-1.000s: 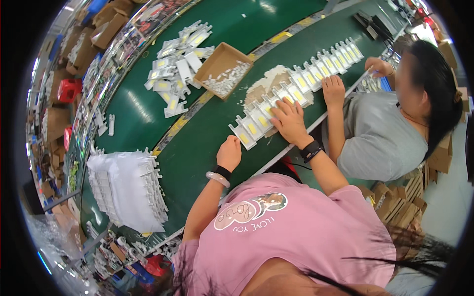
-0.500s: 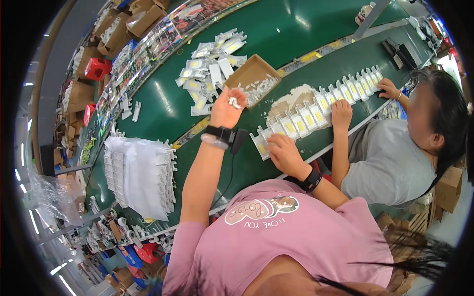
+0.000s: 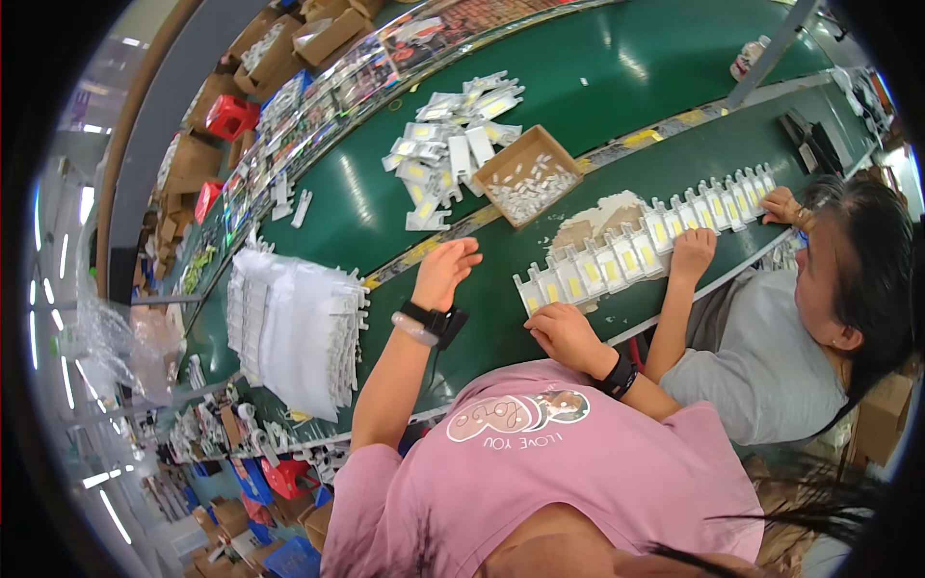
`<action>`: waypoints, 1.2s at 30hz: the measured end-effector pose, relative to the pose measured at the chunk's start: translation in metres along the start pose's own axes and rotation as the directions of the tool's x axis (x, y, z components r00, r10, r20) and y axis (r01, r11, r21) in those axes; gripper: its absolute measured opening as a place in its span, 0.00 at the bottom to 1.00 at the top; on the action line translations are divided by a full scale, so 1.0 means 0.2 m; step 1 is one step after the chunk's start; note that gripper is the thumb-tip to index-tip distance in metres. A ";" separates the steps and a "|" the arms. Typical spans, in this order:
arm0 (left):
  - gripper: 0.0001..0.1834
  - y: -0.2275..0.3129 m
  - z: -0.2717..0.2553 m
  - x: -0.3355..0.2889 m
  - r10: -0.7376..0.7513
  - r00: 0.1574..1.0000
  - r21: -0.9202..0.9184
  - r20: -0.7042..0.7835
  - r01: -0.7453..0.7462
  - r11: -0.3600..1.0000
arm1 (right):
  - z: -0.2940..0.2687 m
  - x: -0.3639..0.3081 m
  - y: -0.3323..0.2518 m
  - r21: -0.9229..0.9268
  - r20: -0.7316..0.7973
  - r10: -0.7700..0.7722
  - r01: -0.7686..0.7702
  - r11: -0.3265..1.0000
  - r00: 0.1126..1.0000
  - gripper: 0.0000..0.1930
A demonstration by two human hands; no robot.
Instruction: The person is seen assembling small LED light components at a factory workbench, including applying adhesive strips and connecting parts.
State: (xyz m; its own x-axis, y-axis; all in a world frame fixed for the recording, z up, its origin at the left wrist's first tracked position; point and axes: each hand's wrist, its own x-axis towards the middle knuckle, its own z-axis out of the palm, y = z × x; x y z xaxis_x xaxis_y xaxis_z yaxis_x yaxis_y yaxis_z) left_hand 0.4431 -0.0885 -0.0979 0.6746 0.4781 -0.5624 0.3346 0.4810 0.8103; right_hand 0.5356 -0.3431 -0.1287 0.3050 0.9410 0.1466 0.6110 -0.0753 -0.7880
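Observation:
A row of white plastic pieces with yellow rectangular strips [image 3: 599, 270] lies side by side along the green table. My right hand [image 3: 570, 337] is at the near-left end of this row, its fingers bent and fingertips by the last piece; whatever they pinch is hidden. To the left, my left hand [image 3: 446, 273] is raised over the table with curled fingers. Small white plastic parts lay in its palm a moment ago; the palm is now turned out of sight. Beyond it stands an open cardboard box [image 3: 501, 204] holding many small white parts.
More white pieces are heaped [image 3: 453, 144] on the far side. A stack of white pieces under a white sheet [image 3: 294, 323] stands at left. At right sits a co-worker in grey [image 3: 756, 337], one hand [image 3: 693, 252] by the row, the other at its far end.
My left hand has drawn back from the cardboard box toward me and turned, hiding its palm. My right hand has settled lower at the row's end. The whole view has shifted a little.

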 end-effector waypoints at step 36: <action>0.19 -0.15 -2.33 -1.73 0.221 0.607 0.281 -0.763 0.004 0.960 | 0.33 0.49 -1.19 -0.181 0.584 -0.241 0.413 0.892 0.775 0.14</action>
State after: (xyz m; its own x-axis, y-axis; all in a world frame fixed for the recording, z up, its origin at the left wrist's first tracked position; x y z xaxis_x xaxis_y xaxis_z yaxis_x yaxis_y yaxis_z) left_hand -0.1072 0.0752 -0.0045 -0.0187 0.9575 -0.2877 0.5087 0.2569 0.8218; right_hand 0.3724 -0.2104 0.0338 -0.3369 0.9404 -0.0457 0.8037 0.2619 -0.5343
